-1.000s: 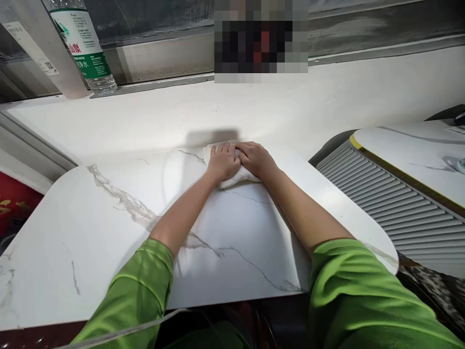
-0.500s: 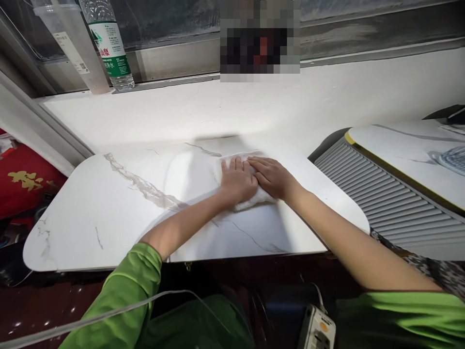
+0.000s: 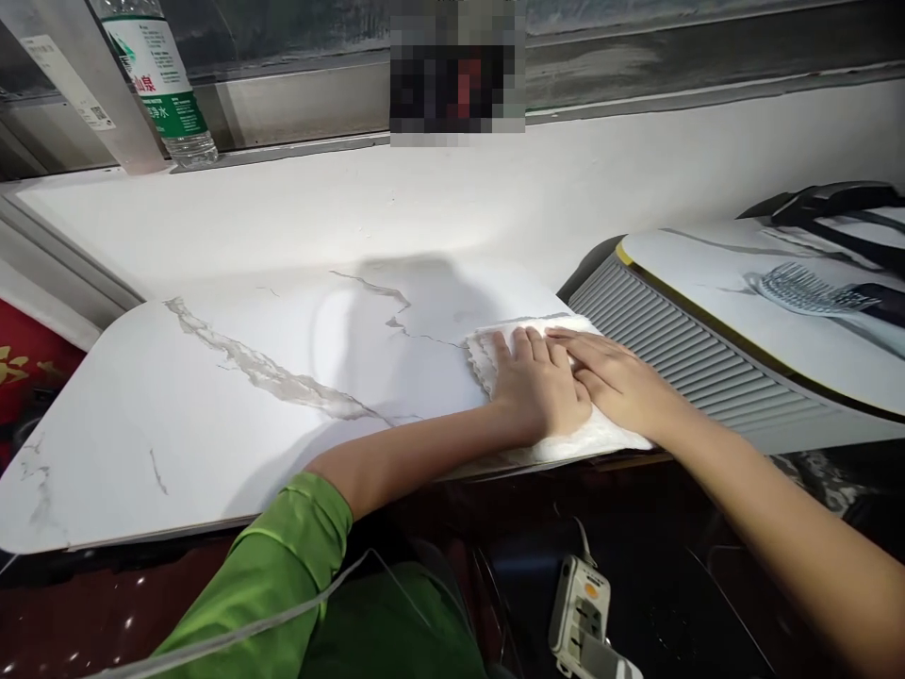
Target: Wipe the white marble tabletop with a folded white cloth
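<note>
A white cloth (image 3: 487,354) lies spread at the right end of the white marble-patterned tabletop (image 3: 233,453). My left hand (image 3: 541,387) presses flat on it, fingers stretched out and pointing away from me. Beside it, my right hand (image 3: 618,382) also lies flat on the cloth, fingers extended and its fingertips close against the left hand's fingers. Neither hand is curled round the cloth. Part of the cloth is hidden under both palms, and it reaches the table's front and right edges.
A water bottle (image 3: 159,85) and a tall translucent container (image 3: 91,90) stand on the window ledge. To the right, a ribbed cabinet (image 3: 679,330) carries a hairbrush (image 3: 813,290). A power strip (image 3: 580,613) sits below the table edge, and a pale cable (image 3: 283,621) crosses my left sleeve.
Both hands have slid the cloth rightward, from the table's middle right to its right end. The view has shifted to the right, showing more of the cabinet and hairbrush.
</note>
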Demonstrator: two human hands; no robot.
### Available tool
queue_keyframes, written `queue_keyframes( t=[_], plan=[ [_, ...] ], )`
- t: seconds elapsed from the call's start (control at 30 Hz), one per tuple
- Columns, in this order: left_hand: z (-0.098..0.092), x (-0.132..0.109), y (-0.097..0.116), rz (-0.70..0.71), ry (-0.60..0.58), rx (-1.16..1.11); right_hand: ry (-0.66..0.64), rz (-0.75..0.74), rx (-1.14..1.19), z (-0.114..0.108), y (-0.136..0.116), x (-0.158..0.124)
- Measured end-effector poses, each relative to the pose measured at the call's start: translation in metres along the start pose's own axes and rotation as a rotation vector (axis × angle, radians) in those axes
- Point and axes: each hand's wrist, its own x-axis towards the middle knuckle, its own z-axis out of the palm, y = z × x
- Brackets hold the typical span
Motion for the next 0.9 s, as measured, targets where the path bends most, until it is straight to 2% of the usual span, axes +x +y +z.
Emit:
queue_keyframes(
  t=[0.17,0.37,0.57,0.73,0.9],
  plan=[
    [0.007,0.042,-0.027,-0.036,0.015,-0.008,0.012,0.020,0.061,0.013,0.014,0.051],
    [0.006,0.105,-0.076,-0.097,-0.084,-0.049,0.045,0.022,0.110,0.035,0.035,0.131],
    [0.008,0.158,-0.120,-0.131,-0.067,-0.064,0.108,0.032,0.154,0.059,0.056,0.197],
    [0.010,0.170,-0.132,-0.119,-0.046,-0.070,0.100,0.074,0.111,0.061,0.057,0.210],
    [0.006,0.152,-0.129,-0.108,-0.091,-0.060,0.099,0.024,0.074,0.057,0.043,0.193]
  ],
)
